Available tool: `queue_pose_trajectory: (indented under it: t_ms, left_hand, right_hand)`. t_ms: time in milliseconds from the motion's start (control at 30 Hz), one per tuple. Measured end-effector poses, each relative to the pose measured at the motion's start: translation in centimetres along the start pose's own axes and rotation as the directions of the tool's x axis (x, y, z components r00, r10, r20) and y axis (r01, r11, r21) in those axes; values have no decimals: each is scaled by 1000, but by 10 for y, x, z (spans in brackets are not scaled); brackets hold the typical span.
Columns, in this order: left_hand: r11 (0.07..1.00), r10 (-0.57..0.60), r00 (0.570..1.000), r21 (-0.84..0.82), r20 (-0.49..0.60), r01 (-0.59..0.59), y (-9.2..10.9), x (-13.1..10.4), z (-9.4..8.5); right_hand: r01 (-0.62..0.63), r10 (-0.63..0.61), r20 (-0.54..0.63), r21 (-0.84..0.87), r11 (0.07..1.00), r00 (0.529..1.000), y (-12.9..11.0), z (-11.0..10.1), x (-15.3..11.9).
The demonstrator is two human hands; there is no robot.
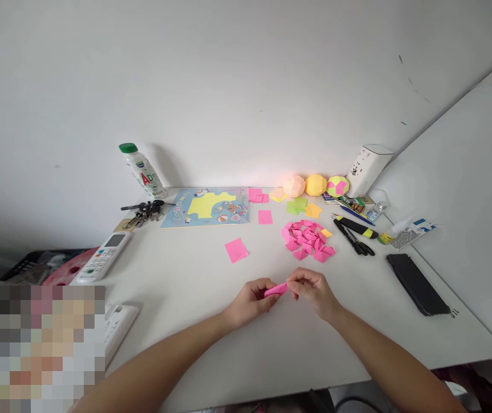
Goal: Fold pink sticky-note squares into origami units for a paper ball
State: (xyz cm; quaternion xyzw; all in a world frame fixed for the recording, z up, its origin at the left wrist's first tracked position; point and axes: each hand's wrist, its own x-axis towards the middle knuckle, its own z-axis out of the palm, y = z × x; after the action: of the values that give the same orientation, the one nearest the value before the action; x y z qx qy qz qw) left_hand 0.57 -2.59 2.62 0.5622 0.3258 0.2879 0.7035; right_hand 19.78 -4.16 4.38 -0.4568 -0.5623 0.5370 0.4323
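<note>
A narrow folded pink paper (276,290) is held between my two hands above the front middle of the table. My left hand (252,300) is closed around its left part, thumb along the lower edge. At its right end, my right hand (312,288) pinches the paper with thumb and fingertips. Just beyond my right hand lies a heap of folded pink paper pieces (307,241). A flat pink paper square (236,250) is on the table past my left hand, and another pink square (265,217) lies farther back.
A blue picture sheet (170,217) lies at the back beside a bottle (144,172) and keys (146,212). Paper balls (316,185) line the wall. Scissors (353,240), a cutter (356,227) and a black case (418,284) are on the right, a remote (103,258) on the left.
</note>
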Motion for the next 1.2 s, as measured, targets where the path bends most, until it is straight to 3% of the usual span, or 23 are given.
queue_pose_trajectory:
  t_ms: [200,300,433,533,867,1200]
  left_hand:
    - [1000,3,999,13,-49,-2,-4,1,0]
    - [998,45,998,43,-52,-42,-3,1,2]
    - [997,79,996,0,-46,-79,-3,2,0]
    - [995,97,990,21,-106,-95,-4,4,-2]
    - [979,192,973,96,-126,-181,-5,4,-4]
    - [985,167,976,56,-137,-161,-4,4,-4]
  right_hand:
    - [173,-169,38,-251,953,985,-2,4,-2]
    - [206,-194,69,-340,917,978,0,7,-3]
    - [148,-149,16,-283,948,989,3,7,-3]
    - [142,-149,-4,-266,953,989,3,6,-3]
    - [124,-112,60,-259,958,992,3,6,-5]
    - [59,-49,57,-195,979,997,-2,8,-5]
